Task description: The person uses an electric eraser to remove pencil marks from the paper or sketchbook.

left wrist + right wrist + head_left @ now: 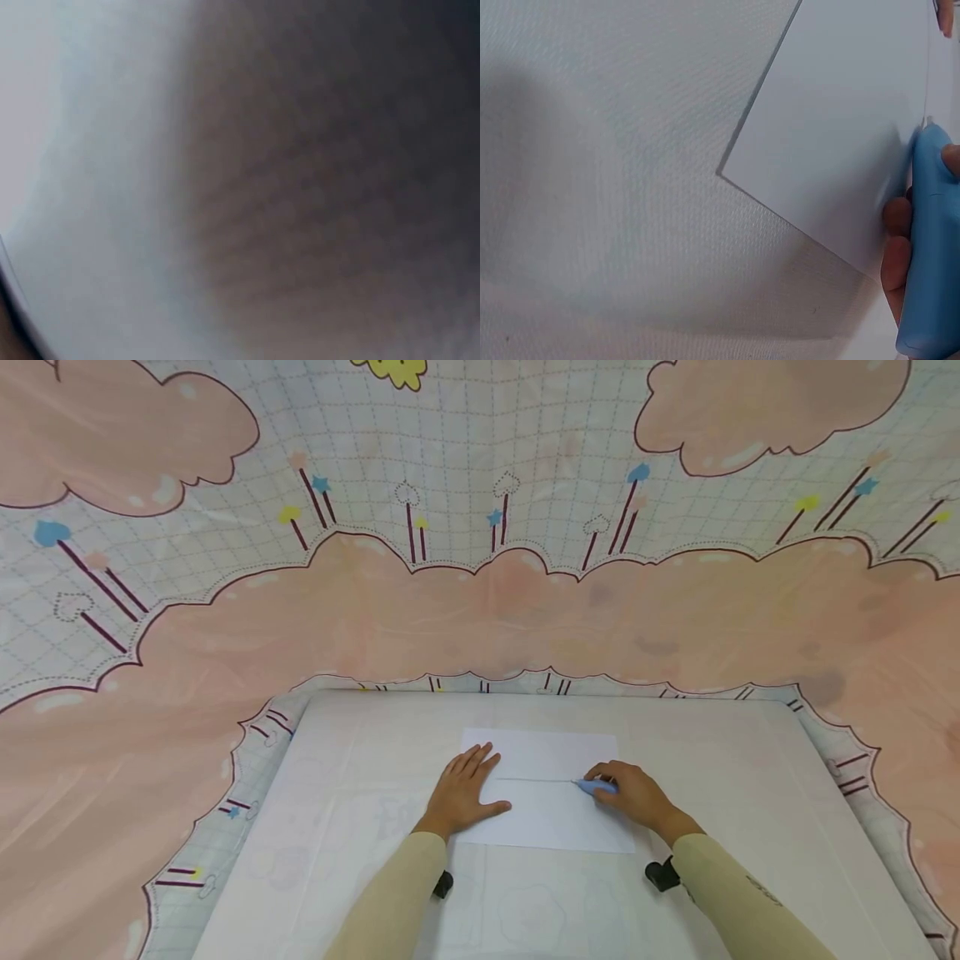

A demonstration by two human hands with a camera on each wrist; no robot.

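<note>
A white sheet of paper [551,827] lies flat, with a thin line running across its middle. My left hand [467,789] rests on the sheet's left side, fingers spread and thumb pointing right. The right hand [630,792] grips a thick, blue, pen-shaped tool [934,247] with a small pale tip. That tip touches the paper at the right end of the line; whether the line is drawn or cut, I cannot tell. In the right wrist view, fingers [897,262] wrap the tool's side. Blurred skin and pale cloth fill the left wrist view.
The paper lies on a wide white-covered table [337,860]. Behind and beside it hangs a patterned cloth [480,618] with clouds. Dark wrist devices [662,874] sit under both sleeves, close to the tabletop.
</note>
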